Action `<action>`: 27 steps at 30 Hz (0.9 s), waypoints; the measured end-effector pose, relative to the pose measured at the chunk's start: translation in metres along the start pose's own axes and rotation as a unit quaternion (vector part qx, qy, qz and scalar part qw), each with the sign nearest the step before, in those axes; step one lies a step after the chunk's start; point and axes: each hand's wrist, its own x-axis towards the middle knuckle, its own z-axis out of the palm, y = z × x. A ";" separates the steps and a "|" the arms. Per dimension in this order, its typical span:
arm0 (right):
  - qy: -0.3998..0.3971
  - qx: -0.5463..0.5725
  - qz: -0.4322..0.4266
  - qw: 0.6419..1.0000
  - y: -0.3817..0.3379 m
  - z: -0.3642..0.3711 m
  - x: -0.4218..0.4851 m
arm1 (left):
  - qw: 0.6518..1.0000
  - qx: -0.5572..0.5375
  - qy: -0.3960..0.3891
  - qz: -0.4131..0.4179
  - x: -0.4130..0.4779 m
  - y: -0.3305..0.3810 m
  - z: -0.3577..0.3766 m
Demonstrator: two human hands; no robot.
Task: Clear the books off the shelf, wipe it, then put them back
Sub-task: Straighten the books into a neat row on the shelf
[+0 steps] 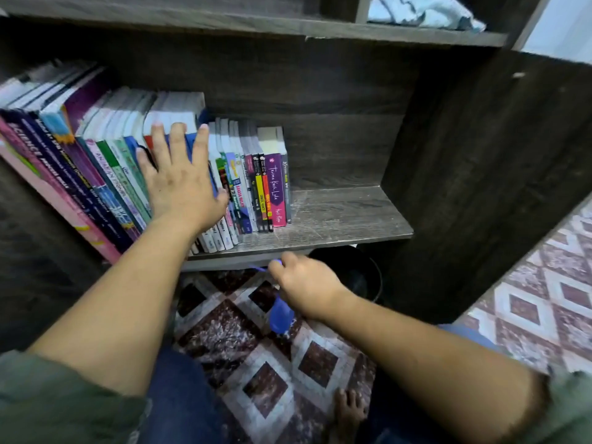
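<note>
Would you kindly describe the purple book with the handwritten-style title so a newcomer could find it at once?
Start at the dark wooden shelf holding the row of books. Follow the row to its right end, beside the bare stretch of board. The purple book stands upright, second from the end, its spine bearing white cursive lettering and turning pink at the foot.

On the purple-spined book (276,187), second from the right end of the row on the shelf (346,216), white handwriting reads "Terima Kasih, Luka". A few spines to its left, a blue book (238,193) carries "BAHASA MELAYU". Far to the left of the purple spine, a dark leaning book (41,155) shows "SCIENCE" in white capitals. The small print on the other spines is too blurred to read
</note>
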 end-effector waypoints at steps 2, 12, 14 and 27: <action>0.036 -0.006 0.029 0.999 0.011 -0.022 0.003 | 1.000 -0.003 -0.006 -0.015 0.000 0.004 -0.002; 0.108 0.014 0.208 0.972 0.056 -0.080 0.020 | 0.997 -0.015 0.033 -0.070 0.012 0.022 0.001; 0.137 0.021 0.244 0.960 0.062 -0.089 0.025 | 0.997 -0.014 0.037 -0.070 0.015 0.028 0.000; 0.175 0.057 0.352 0.918 0.093 -0.040 0.063 | 0.998 0.047 0.000 -0.046 0.024 0.040 0.008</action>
